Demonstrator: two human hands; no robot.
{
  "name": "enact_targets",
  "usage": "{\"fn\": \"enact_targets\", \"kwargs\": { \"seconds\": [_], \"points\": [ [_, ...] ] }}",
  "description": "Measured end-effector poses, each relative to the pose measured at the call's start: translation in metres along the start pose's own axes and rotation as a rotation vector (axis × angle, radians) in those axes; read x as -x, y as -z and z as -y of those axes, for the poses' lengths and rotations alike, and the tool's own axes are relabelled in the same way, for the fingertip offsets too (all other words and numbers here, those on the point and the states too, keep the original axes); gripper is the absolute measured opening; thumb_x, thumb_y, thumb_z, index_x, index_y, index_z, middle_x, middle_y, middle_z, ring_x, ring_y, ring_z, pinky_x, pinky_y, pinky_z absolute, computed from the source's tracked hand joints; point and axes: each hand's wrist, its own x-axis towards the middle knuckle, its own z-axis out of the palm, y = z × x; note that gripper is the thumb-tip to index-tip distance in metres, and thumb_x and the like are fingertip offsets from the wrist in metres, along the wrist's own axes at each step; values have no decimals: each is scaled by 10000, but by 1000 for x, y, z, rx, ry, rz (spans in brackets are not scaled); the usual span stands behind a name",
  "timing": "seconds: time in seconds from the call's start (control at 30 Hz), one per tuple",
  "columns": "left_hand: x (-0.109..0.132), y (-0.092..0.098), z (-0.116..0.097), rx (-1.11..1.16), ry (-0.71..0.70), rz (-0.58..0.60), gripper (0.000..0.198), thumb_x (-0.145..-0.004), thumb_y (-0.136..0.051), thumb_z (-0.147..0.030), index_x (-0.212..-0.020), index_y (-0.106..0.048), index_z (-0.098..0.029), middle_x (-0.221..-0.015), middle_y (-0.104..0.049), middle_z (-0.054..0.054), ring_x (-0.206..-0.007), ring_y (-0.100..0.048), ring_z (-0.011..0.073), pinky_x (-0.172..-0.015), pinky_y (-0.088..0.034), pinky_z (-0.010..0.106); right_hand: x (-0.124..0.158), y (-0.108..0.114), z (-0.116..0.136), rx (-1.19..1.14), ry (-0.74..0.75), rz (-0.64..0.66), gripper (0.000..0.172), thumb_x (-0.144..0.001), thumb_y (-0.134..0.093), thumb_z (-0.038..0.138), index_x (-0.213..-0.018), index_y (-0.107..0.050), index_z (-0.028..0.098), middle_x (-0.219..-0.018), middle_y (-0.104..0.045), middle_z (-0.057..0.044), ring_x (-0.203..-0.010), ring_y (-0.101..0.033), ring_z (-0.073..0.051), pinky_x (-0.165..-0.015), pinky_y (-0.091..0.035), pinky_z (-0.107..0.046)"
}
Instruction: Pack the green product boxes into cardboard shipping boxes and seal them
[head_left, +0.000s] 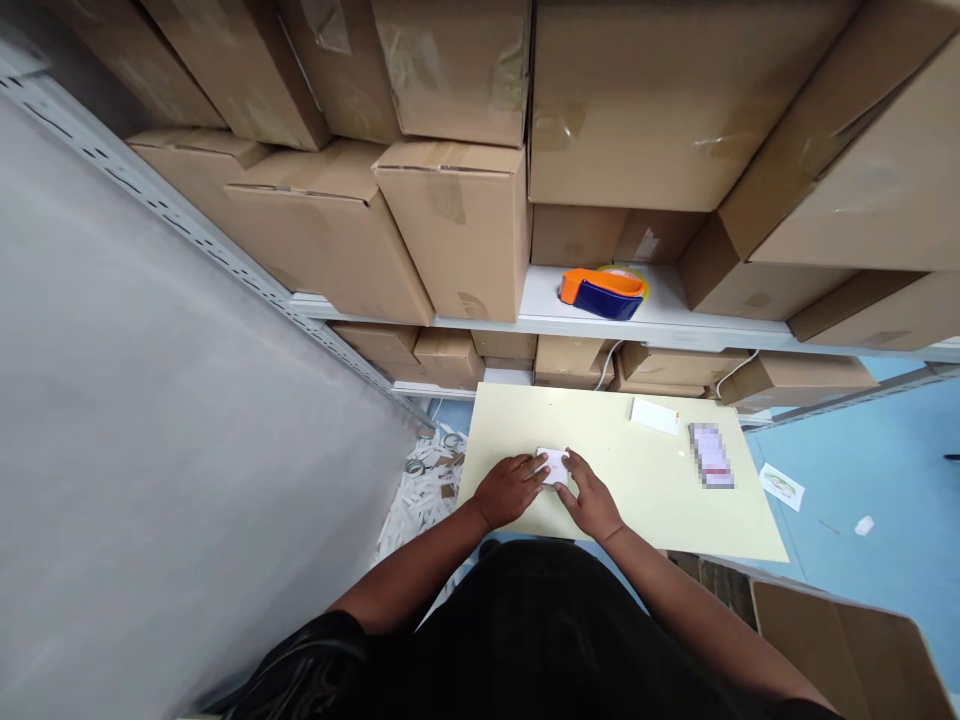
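Observation:
A small white box (pixel 553 466) with faint pinkish print on top lies on the pale yellow table (pixel 600 510), between my two hands. My left hand (pixel 511 490) grips its left side, with fingertips over the top edge. From the right, my right hand (pixel 592 497) holds it with the index finger at the far corner and the thumb at the near one. Farther back on the table is a flat white box (pixel 655 416) with a small orange mark. To its right lies a phone-like rectangle (pixel 711 456), blurred by pixels.
Shelves packed with cardboard boxes (pixel 457 230) rise behind the table. An orange and blue tape dispenser (pixel 604 293) rests on the shelf (pixel 667 310). White paper scraps (pixel 409 505) and tape rolls lie at the left. An open carton (pixel 847 650) stands at lower right.

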Motion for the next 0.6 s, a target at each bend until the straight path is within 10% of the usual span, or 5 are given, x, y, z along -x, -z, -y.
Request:
{"fn": "enact_targets", "kwargs": {
  "seconds": [0.17, 0.37, 0.5, 0.6],
  "points": [
    [12, -11, 7, -100, -27, -2, 452, -1002, -512, -239, -1448, -565, -297, -1624, -435, 67, -1505, -383, 328, -1215, -323, 563, -3, 0, 3, -6, 26, -5, 523, -964, -592, 432, -1441, -533, 225, -1603, -441, -153, -1414, -521, -316, -1118, -511, -524],
    [21, -30, 14, 166, 169, -195, 801, -886, -633, -228, -1613, -298, -270, -1704, -255, 112, -1505, -389, 293, -1201, -396, 502, -3, -6, -2, -159, -215, -18, 920, -778, -734, 394, -1573, -292, 257, -1619, -380, -190, -1020, -725, -264, -817, -631, -451],
    [20, -52, 24, 492, 529, -149, 938, -782, -707, -176, -1609, -271, -258, -1620, -406, 180, -1370, -554, 345, -1080, -493, 517, 4, -28, -11, -321, -375, 47, 758, -732, -709, 315, -1450, -476, 241, -1394, -641, -130, -1009, -739, -275, -830, -617, -446],
    [13, -65, 29, 595, 540, -84, 919, -727, -736, -135, -1559, -363, -251, -1558, -499, 165, -1337, -577, 356, -1091, -475, 530, 6, -43, -16, -411, -408, 122, 634, -714, -688, 246, -1336, -569, 251, -1185, -755, -65, -997, -742, -280, -863, -603, -457]
  ]
}}
